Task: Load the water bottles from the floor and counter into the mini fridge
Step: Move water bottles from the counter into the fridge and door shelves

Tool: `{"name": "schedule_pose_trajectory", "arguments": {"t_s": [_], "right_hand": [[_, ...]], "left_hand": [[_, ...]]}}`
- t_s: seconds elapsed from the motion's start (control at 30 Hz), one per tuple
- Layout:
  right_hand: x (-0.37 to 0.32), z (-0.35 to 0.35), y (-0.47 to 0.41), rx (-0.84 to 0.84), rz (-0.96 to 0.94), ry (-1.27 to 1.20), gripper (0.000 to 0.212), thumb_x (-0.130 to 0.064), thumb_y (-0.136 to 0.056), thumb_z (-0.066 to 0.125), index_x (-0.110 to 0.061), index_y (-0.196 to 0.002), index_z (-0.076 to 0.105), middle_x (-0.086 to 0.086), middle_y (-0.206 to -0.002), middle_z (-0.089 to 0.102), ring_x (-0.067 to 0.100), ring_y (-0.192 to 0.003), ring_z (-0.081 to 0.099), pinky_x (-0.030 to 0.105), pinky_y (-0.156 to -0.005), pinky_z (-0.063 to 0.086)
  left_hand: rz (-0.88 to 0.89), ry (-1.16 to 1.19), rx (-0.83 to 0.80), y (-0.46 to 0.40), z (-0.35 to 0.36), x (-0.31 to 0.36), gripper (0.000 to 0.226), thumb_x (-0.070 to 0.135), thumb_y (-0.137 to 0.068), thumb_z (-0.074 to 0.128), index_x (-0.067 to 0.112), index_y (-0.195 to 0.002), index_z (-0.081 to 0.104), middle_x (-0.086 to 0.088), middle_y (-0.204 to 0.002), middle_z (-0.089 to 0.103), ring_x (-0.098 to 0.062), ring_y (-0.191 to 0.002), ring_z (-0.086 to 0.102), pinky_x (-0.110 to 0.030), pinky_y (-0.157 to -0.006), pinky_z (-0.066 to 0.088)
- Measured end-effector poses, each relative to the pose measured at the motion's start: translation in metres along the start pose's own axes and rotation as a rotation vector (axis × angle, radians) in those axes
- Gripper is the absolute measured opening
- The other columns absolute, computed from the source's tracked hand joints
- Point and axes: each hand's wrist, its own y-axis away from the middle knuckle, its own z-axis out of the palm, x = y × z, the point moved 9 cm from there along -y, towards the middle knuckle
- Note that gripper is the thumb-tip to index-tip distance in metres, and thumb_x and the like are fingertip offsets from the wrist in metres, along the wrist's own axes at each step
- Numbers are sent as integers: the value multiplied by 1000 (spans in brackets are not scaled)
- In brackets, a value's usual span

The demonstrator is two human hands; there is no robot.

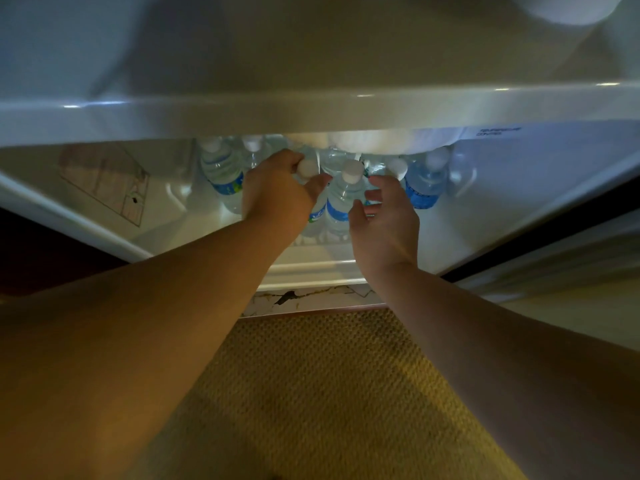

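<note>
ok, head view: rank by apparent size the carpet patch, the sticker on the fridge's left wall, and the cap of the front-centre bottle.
1. Carpet patch, by far the largest, though nearest the camera.
2. Sticker on the fridge's left wall.
3. Cap of the front-centre bottle, smallest.

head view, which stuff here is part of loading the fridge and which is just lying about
Part of the job:
- mini fridge, open
- water bottles standing inside
- capped bottle gripped near its top by the left hand
- front bottle
- right hand, fingers loose beside the front bottle

Just there:
- sticker on the fridge's inner wall
- carpet
- marble strip
</note>
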Motion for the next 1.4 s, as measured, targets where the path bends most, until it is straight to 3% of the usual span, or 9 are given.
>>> {"name": "schedule_pose_trajectory", "arguments": {"t_s": [0.13,0.3,0.47,0.57,0.73,0.87,1.03,1.13,1.4], "right_hand": [[9,4,2,-49,25,52,39,-19,-96,68,-22,-133,56,-2,-120,67,15,-104,67,36,-92,56],[15,6,3,-74,64,94,40,-23,-97,66,-25,-136,56,-4,-119,67,14,-101,68,35,-91,55],[17,3,10,-117,125,120,39,-25,-95,68,-26,-132,56,-5,-119,67,15,-102,67,36,-89,54],[24,1,25,-218,205,206,36,-27,-96,66,-26,-130,57,-3,-125,64,15,-105,62,26,-81,40],[24,-14,67,-292,186,282,35,-26,-95,65,-28,-129,58,-2,-127,58,17,-111,59,28,-82,41],[6,-42,95,-291,166,290,35,-27,-95,62,-31,-129,58,-5,-125,57,19,-114,58,33,-90,46],[-85,-111,135,-154,-67,224,35,-22,-92,66,-31,-126,63,-9,-123,60,20,-109,62,39,-89,54],[-169,-169,160,-64,-272,155,39,-14,-89,70,-25,-125,64,-8,-122,60,20,-106,63,39,-83,57],[-416,-345,193,118,-633,-24,46,-14,-88,68,-27,-131,65,-13,-146,54,9,-134,54,19,-105,43]], "left_hand": [[7,-45,-50,9,3,-4,46,58,-90,68,22,-118,71,0,-113,72,-20,-102,66,-27,-77,41],[-43,-12,-79,7,3,-5,45,52,-89,73,22,-122,70,0,-117,72,-20,-102,66,-27,-77,42],[-93,40,-122,11,4,-9,64,50,-84,80,22,-138,60,-1,-132,66,-23,-120,63,-30,-92,49],[-151,53,-151,25,1,-19,79,50,-85,80,20,-150,45,-5,-143,60,-26,-129,58,-34,-99,47],[-211,95,-177,83,-16,-28,71,48,-90,74,25,-150,43,-4,-143,61,-24,-128,60,-43,-108,48],[-319,92,-196,143,-40,-29,51,44,-95,67,33,-142,52,5,-131,66,-16,-113,64,-26,-79,50],[-325,144,-148,211,-102,21,17,40,-98,64,30,-110,71,16,-91,71,6,-72,62,-5,-56,42],[-254,263,-61,246,-165,83,10,40,-96,69,33,-100,73,18,-86,72,15,-83,63,0,-63,45],[133,248,347,287,-417,293,13,42,-86,71,40,-99,73,24,-85,73,4,-82,72,-8,-72,53]]}}
